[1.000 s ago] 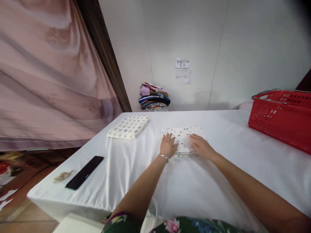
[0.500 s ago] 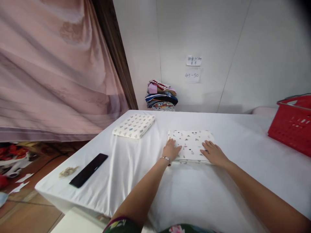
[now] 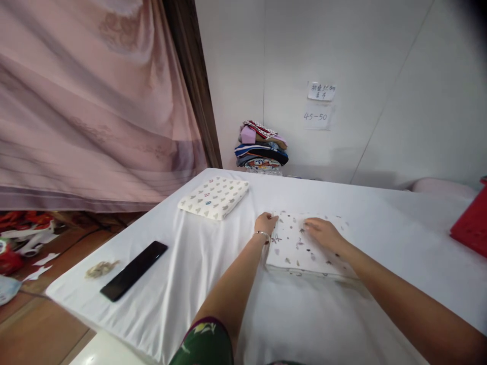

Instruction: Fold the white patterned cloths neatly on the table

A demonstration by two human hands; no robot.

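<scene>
A: Where do we place the folded white cloth [image 3: 292,248]?
B: We log it on the table [image 3: 194,263], at four o'clock from mid-view, small motifs upward.
A: Hands?
B: Left hand [image 3: 265,223] at the cloth's ten o'clock edge, fingers bent; whether they pinch it, we cannot tell. Right hand [image 3: 323,232] on top towards two o'clock, fingers stretched out.
A: Around it?
B: We note a second bundle [image 3: 213,197] at ten o'clock, a flat black object [image 3: 134,271] at nine, well apart.

White-covered table [image 3: 201,258] with two folded cloths [image 3: 291,248], phone [image 3: 135,270], red basket [image 3: 472,225].
</scene>
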